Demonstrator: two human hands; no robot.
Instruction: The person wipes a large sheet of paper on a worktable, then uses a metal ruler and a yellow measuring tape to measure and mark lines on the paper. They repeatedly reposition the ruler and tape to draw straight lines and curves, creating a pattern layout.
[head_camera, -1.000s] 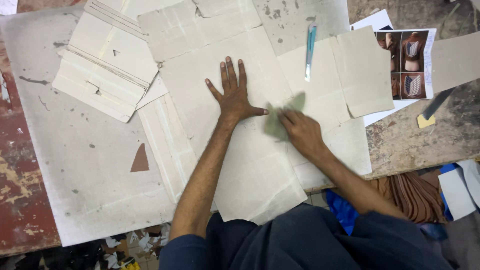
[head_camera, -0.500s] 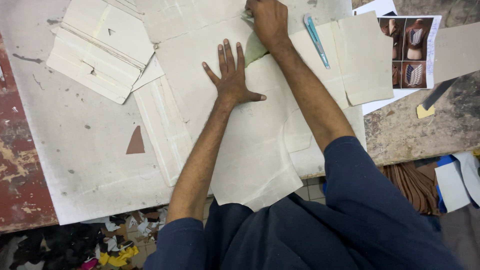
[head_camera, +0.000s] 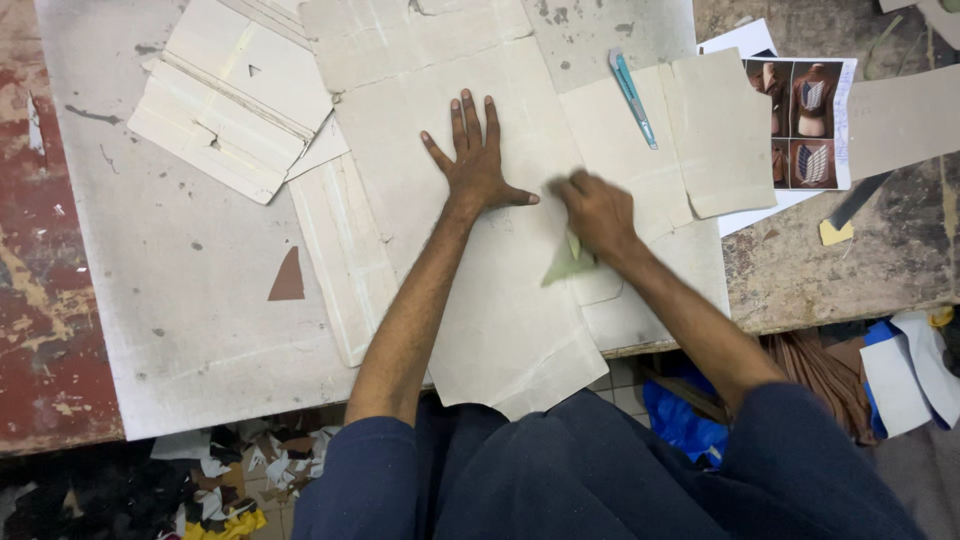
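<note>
My left hand (head_camera: 475, 155) lies flat with fingers spread on a large pale sheet of card (head_camera: 480, 300) in the middle of the table. My right hand (head_camera: 597, 213) is just to its right, blurred by motion, closed on a small pale green cloth (head_camera: 566, 264) that it presses against the same sheet. The sheet overhangs the near table edge above my dark blue lap.
A teal utility knife (head_camera: 632, 97) lies on a smaller card piece (head_camera: 720, 130) at the back right. A printed photo sheet (head_camera: 808, 120) is further right. Folded card pieces (head_camera: 230, 100) lie at the back left, a brown triangular scrap (head_camera: 288, 278) at left. Scraps litter the floor (head_camera: 200, 480).
My right hand with the green cloth swept from the far top of the sheet back down toward me, beside my left thumb. My left hand stayed flat on the sheet.
</note>
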